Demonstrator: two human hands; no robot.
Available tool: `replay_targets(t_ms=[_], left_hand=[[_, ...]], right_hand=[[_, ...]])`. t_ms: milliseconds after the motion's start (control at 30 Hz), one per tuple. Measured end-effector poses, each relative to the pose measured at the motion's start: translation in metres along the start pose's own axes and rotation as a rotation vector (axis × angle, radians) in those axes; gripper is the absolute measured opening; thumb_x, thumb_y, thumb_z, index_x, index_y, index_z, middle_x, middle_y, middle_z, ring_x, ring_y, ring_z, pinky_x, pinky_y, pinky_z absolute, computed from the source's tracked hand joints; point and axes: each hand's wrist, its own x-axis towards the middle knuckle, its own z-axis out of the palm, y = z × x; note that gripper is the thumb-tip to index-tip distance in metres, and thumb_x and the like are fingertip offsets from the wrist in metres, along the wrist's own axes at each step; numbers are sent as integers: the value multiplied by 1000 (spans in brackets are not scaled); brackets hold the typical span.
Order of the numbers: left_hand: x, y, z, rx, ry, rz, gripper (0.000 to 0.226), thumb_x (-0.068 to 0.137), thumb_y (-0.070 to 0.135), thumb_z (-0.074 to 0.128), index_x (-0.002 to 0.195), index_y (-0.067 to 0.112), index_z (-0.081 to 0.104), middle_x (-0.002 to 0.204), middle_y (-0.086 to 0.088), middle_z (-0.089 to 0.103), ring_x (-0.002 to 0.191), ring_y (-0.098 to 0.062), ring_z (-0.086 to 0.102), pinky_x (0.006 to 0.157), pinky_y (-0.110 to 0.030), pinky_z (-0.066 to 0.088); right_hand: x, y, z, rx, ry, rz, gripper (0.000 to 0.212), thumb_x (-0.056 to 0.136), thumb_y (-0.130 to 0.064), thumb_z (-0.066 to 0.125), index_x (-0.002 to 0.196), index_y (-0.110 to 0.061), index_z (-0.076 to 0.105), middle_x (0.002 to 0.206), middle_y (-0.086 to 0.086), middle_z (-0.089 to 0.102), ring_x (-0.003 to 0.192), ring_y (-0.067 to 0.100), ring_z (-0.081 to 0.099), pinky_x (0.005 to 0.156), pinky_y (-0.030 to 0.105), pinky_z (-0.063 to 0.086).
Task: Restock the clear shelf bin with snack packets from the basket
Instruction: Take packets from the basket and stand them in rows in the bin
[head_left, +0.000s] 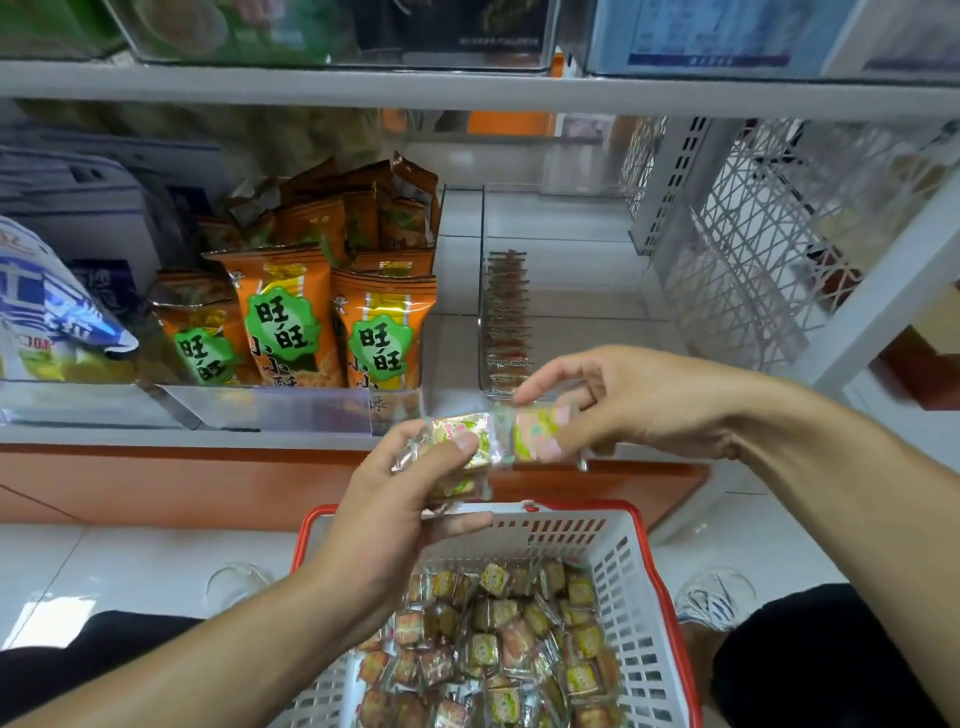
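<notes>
My left hand (400, 499) grips a small stack of clear-wrapped snack packets (460, 441) above the basket's far rim. My right hand (623, 400) pinches one pink and yellow packet (540, 431) right beside that stack, just in front of the clear shelf bin (571, 291). A row of small packets (506, 322) stands along the bin's left wall; the remainder of the bin's floor is bare. The white basket with a red rim (649, 587) sits on the floor between my knees and holds several more small packets (498, 644).
A neighbouring clear bin (260, 410) to the left holds orange snack bags (280, 317). Blue and white bags (52, 306) lie further left. A white perforated shelf side panel (753, 234) stands to the right. Another shelf with bins (337, 57) hangs overhead.
</notes>
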Motion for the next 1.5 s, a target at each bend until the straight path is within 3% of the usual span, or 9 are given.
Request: replay_targets(t_ms=[233,400,567,733,867,1000,1267,1367,1500], left_hand=[[-1,1,9,458,113,249,35,80,37,86,108,44,65,98,12,77,83,-14,76,68,-22,58],[5,1,16,471,114,246,35,80,33,85,107,40,65,93,11,79,83,-10,76,65,-12,50],[11,2,17,452,121,227,34,79,32,86,105,42,65,96,7,79,86,-14,76,82,-29,56],[13,4,16,405,117,221,35,77,34,86,104,43,66,95,6,79,85,-14,76,70,-16,53],[15,5,14,406,110,210,36,76,37,86,104,44,65,96,6,79,87,-17,77,86,-36,59],[16,4,13,392,100,200,37,76,35,88,105,44,66,96,9,78,87,-16,77,90,-42,59],[17,7,11,406,107,210,37,75,36,87,104,45,65,94,13,77,85,-15,76,86,-40,61],[18,6,12,417,94,211,35,76,35,87,102,47,65,94,15,76,85,-14,76,88,-40,61],[18,5,13,423,93,208,36,77,35,86,103,46,64,95,20,75,84,-9,75,80,-26,61]], right_hand=[[36,7,-32,-476,771,-150,15,79,-24,83,86,-21,71,80,-2,69,71,13,60,63,22,43],[76,13,-31,-688,670,-194,32,86,-22,76,118,-19,74,103,0,64,95,15,60,77,18,37],[91,5,-34,-731,625,-199,25,80,-11,78,97,-24,66,89,-7,63,89,17,62,64,19,38],[94,2,-41,-694,562,-174,22,79,-10,80,95,-24,72,79,-16,61,74,6,55,55,3,35],[98,6,-41,-692,488,-144,21,80,-17,80,96,-23,69,83,-10,62,79,16,61,67,23,47],[105,10,-39,-512,651,-66,23,87,-8,67,104,-24,65,96,4,71,78,28,73,75,45,62],[104,9,-37,-720,642,-160,24,73,-18,86,91,-22,70,87,-7,66,84,16,61,60,20,42],[104,10,-34,-767,530,-132,27,78,-26,84,101,-21,72,93,-5,66,89,18,62,72,26,47],[105,14,-35,-410,418,-57,19,93,-26,71,109,-16,75,95,18,74,80,25,67,79,40,56]])
